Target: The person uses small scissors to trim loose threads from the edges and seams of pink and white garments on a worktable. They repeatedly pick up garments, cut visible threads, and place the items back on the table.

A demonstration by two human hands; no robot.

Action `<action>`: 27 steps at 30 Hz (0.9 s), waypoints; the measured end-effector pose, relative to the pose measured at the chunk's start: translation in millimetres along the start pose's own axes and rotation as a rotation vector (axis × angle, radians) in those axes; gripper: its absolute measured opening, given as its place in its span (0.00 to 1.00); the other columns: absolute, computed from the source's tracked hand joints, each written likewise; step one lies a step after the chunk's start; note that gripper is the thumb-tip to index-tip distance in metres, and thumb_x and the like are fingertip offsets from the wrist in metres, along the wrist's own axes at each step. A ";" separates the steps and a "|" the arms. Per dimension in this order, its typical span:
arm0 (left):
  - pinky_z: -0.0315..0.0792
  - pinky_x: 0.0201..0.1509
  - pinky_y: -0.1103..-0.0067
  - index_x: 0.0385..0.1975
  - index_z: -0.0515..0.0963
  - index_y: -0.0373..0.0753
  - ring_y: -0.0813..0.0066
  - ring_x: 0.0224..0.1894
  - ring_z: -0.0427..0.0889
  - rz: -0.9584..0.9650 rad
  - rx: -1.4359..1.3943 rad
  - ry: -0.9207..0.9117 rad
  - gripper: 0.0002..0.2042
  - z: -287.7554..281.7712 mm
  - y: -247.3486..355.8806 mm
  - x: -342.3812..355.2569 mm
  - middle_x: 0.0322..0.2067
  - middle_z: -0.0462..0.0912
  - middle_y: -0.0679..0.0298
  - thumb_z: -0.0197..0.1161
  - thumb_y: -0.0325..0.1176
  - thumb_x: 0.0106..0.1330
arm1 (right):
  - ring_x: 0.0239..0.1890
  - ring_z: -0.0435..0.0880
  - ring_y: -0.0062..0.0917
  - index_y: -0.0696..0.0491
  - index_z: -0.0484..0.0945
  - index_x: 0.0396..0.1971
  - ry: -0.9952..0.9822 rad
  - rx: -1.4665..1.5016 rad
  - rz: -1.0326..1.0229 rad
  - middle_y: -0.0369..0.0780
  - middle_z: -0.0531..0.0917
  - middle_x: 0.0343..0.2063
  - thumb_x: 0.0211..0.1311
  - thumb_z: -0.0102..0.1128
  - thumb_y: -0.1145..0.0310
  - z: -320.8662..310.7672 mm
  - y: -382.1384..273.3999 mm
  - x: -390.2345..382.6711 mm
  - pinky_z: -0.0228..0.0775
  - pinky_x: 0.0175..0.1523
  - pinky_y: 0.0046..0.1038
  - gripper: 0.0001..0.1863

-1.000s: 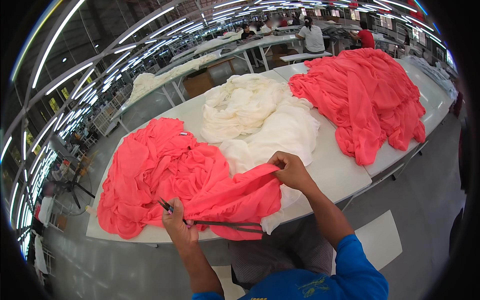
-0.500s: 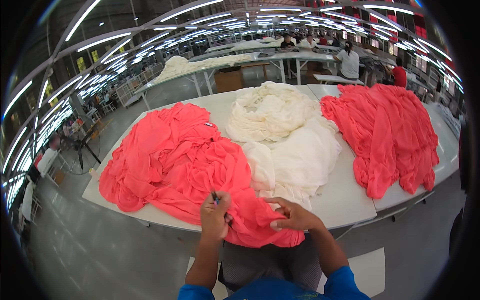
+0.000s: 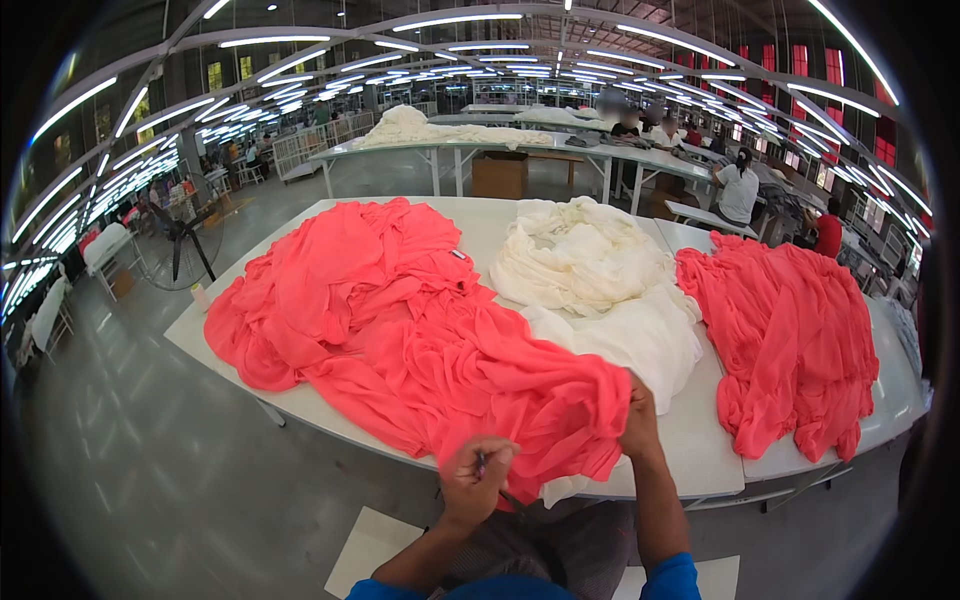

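Coral-pink cloth (image 3: pixel 420 350) lies in a large gathered heap on the left and middle of the white table. My right hand (image 3: pixel 640 420) is closed on its right end, lifting that edge above the table. At the near edge, my left hand (image 3: pixel 476 482) is closed around a slim dark tool (image 3: pixel 481 464) with a purplish part, perhaps thread snips; the fingers hide most of it and motion blurs it. This hand is beside the lower folds of the cloth. Cream cloth (image 3: pixel 590 265) lies heaped behind the right hand, its near part partly covered by the raised coral cloth.
A second coral heap (image 3: pixel 785 345) covers the table's right part. Past it sits a person in a white shirt (image 3: pixel 738 192). A standing fan (image 3: pixel 178 240) is at the left. Behind, another long table (image 3: pixel 440 150) bears cream cloth, with a brown box (image 3: pixel 500 175) below.
My right hand has gone from open fingers beside the cloth to gripping its edge, raised and further right. The left hand has shifted right and down with the tool. The view has turned.
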State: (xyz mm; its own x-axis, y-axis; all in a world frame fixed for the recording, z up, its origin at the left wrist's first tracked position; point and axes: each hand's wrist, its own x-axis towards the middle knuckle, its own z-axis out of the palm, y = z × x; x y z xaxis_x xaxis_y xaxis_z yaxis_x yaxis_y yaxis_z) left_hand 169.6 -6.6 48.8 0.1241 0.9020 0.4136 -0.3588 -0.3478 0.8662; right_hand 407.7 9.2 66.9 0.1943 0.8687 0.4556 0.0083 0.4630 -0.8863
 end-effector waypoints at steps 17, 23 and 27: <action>0.61 0.20 0.90 0.31 0.76 0.32 0.89 0.16 0.67 -0.309 -0.037 0.139 0.03 -42.4 -52.7 -13.5 0.21 0.75 0.68 0.61 0.25 0.63 | 0.46 0.78 0.29 0.62 0.69 0.51 1.140 -0.253 -0.034 0.43 0.77 0.45 0.67 0.52 0.62 -300.0 36.6 -39.3 0.73 0.48 0.27 0.20; 0.62 0.20 0.90 0.32 0.76 0.32 0.89 0.16 0.67 -0.313 0.043 0.157 0.04 -46.1 -51.4 -7.7 0.22 0.76 0.68 0.61 0.26 0.63 | 0.53 0.74 0.31 0.59 0.61 0.60 1.057 0.133 0.030 0.44 0.71 0.53 0.66 0.55 0.56 -247.6 50.1 -105.1 0.70 0.56 0.30 0.30; 0.62 0.20 0.88 0.33 0.77 0.35 0.90 0.17 0.66 -0.343 0.117 0.169 0.04 -48.3 -59.0 -3.0 0.21 0.74 0.72 0.61 0.29 0.64 | 0.60 0.68 0.35 0.57 0.56 0.64 0.979 0.080 0.099 0.46 0.64 0.61 0.65 0.56 0.53 -219.1 33.6 -130.4 0.66 0.61 0.33 0.35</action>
State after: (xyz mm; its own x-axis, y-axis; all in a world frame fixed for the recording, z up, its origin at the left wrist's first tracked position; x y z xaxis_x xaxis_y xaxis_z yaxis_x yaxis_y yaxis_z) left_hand 145.7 23.6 -17.0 0.0610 0.9968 0.0513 -0.2143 -0.0371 0.9761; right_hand 597.6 -127.1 -40.5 0.9169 0.3915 0.0779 -0.1113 0.4382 -0.8920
